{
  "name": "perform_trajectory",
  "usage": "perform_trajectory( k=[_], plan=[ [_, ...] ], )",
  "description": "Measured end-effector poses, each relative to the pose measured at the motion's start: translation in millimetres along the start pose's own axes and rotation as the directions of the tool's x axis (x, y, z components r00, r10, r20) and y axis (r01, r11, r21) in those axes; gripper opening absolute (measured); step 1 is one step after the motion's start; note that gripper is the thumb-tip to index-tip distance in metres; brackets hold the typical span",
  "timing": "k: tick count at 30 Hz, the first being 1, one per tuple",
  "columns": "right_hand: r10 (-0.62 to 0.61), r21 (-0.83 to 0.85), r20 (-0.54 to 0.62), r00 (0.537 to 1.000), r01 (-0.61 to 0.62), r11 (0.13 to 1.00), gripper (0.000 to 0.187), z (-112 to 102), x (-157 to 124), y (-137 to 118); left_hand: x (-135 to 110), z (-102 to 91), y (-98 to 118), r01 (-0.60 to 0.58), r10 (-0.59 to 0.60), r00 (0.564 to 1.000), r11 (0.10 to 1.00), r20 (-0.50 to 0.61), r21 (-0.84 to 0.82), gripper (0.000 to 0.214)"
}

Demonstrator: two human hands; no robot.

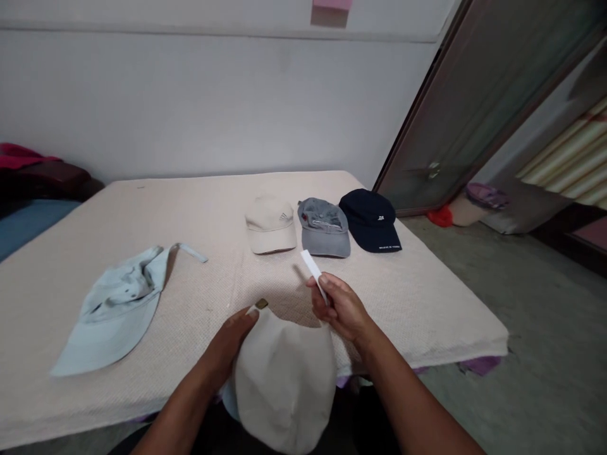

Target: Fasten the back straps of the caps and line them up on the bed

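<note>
A cream cap lies upside-facing toward me at the near edge of the cloth-covered surface. My left hand grips its back rim beside a small brass buckle. My right hand pinches the cap's white strap, which sticks up and away from the cap. Both hands are closed on the cap's parts.
A pale blue cap lies flat at the left. Three caps sit in a row further back: beige, grey, navy. The surface's right edge drops to a concrete floor; a glass door stands behind.
</note>
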State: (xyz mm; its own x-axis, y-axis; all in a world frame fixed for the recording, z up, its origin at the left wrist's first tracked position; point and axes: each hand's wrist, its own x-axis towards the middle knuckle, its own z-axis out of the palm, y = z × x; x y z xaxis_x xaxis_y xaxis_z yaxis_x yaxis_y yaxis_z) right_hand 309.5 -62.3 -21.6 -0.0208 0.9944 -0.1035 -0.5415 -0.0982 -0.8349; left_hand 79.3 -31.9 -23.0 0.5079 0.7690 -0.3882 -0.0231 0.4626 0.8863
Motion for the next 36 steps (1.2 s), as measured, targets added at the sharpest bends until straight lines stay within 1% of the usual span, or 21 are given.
perform_trajectory(
  k=[1, 3, 5, 7, 9, 11, 15, 19, 23, 27, 30, 32, 36],
  plan=[
    [0.031, -0.028, 0.027, 0.999, -0.03, 0.999, 0.024, 1, 0, 0, 0, 1.0, 1, -0.005, 0.005, 1.0, 1.0, 0.015, -0.001, 0.025],
    [0.13, -0.107, 0.087, 0.988, -0.121, 0.987, 0.024, 4, -1, 0, 1, 1.6, 1, 0.014, -0.011, 0.998, 0.998, 0.058, -0.053, 0.024],
    [0.244, -0.192, 0.135, 0.96, -0.216, 0.957, 0.023, 5, -1, 1, 2, 1.0, 0, 0.057, -0.047, 0.996, 0.992, 0.08, -0.116, 0.024],
    [0.318, -0.258, 0.165, 0.934, -0.27, 0.928, 0.021, 5, 0, 4, 3, 0.8, 0, 0.075, -0.066, 0.996, 0.984, 0.063, -0.159, 0.023],
    [0.35, -0.303, 0.182, 0.919, -0.286, 0.909, 0.019, 4, 1, 8, 2, 2.2, 0, 0.069, -0.064, 0.997, 0.982, 0.032, -0.178, 0.021],
    [0.36, -0.335, 0.181, 0.915, -0.287, 0.898, 0.018, 4, 3, 12, 1, 4.5, 2, 0.063, -0.057, 0.998, 0.98, 0.038, -0.187, 0.021],
    [0.373, -0.35, 0.166, 0.913, -0.299, 0.888, 0.017, 4, 4, 15, -2, 6.7, 3, 0.049, -0.031, 0.995, 0.977, 0.09, -0.207, 0.022],
    [0.387, -0.376, 0.164, 0.907, -0.305, 0.875, 0.016, 5, 2, 15, 0, 2.7, -1, 0.058, -0.052, 0.998, 0.986, 0.045, -0.159, 0.015],
    [0.415, -0.4, 0.185, 0.891, -0.318, 0.86, 0.015, 5, 1, 14, 0, 1.7, -4, 0.041, -0.038, 0.999, 0.988, 0.023, -0.15, 0.007],
    [0.437, -0.415, 0.208, 0.875, -0.325, 0.849, 0.015, 5, 1, 14, -1, 6.1, -1, 0.05, -0.046, 0.998, 0.99, 0.033, -0.132, 0.012],
    [0.443, -0.446, 0.214, 0.871, -0.317, 0.837, 0.015, 6, 1, 13, 0, 7.4, -1, 0.08, -0.077, 0.996, 0.991, 0.033, -0.106, 0.016],
    [0.439, -0.473, 0.223, 0.87, -0.298, 0.829, 0.017, 7, 1, 12, 2, 6.7, -4, 0.072, -0.07, 0.997, 0.992, 0.027, -0.107, 0.017],
    [0.417, -0.487, 0.24, 0.876, -0.263, 0.833, 0.027, 9, 2, 13, 4, 5.7, -9, 0.051, -0.048, 0.999, 0.99, 0.02, -0.129, 0.017]
  ],
)
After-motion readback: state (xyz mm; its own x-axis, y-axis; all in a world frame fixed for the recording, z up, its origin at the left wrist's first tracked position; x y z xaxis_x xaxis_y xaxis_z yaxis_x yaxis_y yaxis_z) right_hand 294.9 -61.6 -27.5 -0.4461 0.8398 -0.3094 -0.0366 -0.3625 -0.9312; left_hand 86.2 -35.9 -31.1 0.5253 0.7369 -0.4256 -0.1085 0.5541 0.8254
